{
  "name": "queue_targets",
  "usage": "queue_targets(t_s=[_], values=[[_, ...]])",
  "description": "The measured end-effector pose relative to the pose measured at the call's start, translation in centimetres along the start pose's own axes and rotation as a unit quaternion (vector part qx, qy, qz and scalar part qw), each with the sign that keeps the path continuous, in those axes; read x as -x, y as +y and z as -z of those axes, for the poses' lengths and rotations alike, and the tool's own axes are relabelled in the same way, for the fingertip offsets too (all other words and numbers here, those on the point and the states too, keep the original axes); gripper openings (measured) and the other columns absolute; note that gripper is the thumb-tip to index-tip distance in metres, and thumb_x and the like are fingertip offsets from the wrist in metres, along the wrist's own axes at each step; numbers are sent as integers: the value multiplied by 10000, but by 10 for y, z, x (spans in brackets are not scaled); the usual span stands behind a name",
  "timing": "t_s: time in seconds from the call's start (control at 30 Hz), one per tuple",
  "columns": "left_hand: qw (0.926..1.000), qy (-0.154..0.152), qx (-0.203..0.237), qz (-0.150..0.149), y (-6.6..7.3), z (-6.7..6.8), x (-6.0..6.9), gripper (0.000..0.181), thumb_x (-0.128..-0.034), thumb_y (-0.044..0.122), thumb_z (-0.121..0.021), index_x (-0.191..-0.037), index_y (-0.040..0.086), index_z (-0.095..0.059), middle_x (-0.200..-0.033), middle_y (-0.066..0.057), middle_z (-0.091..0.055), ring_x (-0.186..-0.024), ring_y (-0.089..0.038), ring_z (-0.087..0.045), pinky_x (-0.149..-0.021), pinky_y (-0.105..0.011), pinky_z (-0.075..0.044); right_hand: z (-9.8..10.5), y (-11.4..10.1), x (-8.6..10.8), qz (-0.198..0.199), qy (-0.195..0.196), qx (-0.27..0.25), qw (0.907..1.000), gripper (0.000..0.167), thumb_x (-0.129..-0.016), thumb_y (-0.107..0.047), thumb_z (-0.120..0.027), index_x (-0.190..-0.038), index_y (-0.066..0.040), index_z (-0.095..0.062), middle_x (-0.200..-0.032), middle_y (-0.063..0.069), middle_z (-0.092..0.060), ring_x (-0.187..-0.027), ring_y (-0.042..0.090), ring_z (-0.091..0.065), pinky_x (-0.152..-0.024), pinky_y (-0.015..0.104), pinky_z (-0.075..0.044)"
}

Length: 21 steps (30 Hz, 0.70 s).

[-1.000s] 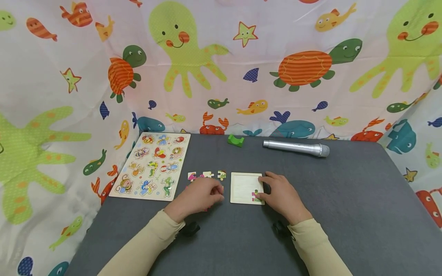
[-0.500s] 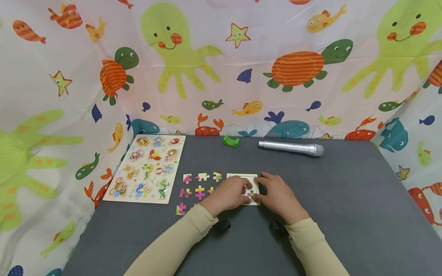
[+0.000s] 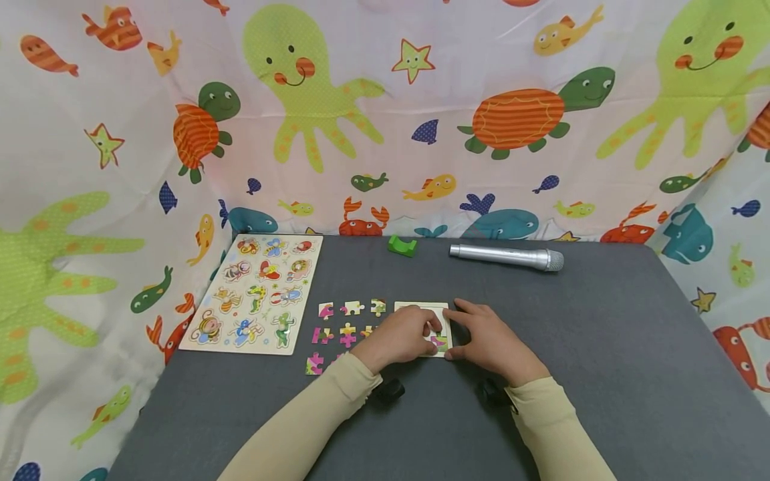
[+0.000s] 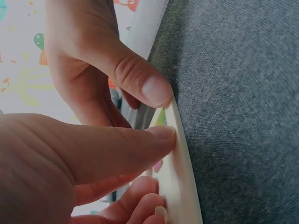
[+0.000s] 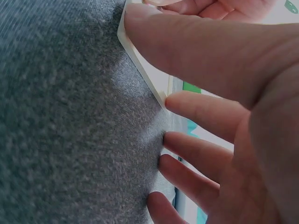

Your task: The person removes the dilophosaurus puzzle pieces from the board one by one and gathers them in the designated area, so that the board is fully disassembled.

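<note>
A square wooden puzzle tray (image 3: 415,304) lies mid-table, with a pink and green jigsaw piece (image 3: 439,343) in its near right part. My left hand (image 3: 402,337) reaches over the tray; its thumb (image 4: 161,134) rests by the near rim while the other fingers curl over the tray. Whether it pinches a piece is hidden. My right hand (image 3: 494,344) spans the tray's right side. Its thumb (image 5: 145,16) touches the near right corner and its index finger (image 5: 187,101) the far one; the remaining fingers extend loosely over the cloth. Loose jigsaw pieces (image 3: 347,335) lie in rows left of the tray.
A pale board with cartoon insects (image 3: 255,294) lies at the left. Behind the tray sit a green curved block (image 3: 402,246) and a silver microphone (image 3: 506,257). The grey table (image 3: 601,321) ends at a hanging curtain with sea animals (image 3: 445,93).
My left hand has come right from the loose pieces to over the tray. My right thumb has shifted off the corner piece onto the tray's near right corner. The head view has turned slightly.
</note>
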<state>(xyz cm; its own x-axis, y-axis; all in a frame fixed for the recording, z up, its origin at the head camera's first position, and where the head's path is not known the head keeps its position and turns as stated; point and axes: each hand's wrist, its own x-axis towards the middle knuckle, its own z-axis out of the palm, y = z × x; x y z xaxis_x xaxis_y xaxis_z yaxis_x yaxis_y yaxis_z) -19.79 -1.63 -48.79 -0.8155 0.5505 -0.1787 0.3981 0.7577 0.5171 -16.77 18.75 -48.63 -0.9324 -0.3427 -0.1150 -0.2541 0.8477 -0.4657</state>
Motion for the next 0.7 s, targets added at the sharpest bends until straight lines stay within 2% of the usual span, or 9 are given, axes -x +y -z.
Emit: queue_targets(t_s=[0.27,0.7], values=[[9997,-114,202,21,-1,2,-3,310,-905,218,-881,-1190,152,-779,-1067,12,-722,-910,-92,-606,-818,-274,-535,-1,1,-1,-11,4,-87,10000,796,-849,-298,-937,-1547,-117,-599,-1672,259,-447,-1522,521,-423,-1132,645,-478],[9998,40,195,-2,2,3,-2,300,-891,197,-890,-1161,125,-779,-1015,11,-713,-867,-85,-570,-793,-255,-497,-2,4,-3,-124,-44,-194,9997,804,-855,-305,-930,-1559,-127,-587,-1689,242,-431,-1543,509,-402,-1146,641,-467]])
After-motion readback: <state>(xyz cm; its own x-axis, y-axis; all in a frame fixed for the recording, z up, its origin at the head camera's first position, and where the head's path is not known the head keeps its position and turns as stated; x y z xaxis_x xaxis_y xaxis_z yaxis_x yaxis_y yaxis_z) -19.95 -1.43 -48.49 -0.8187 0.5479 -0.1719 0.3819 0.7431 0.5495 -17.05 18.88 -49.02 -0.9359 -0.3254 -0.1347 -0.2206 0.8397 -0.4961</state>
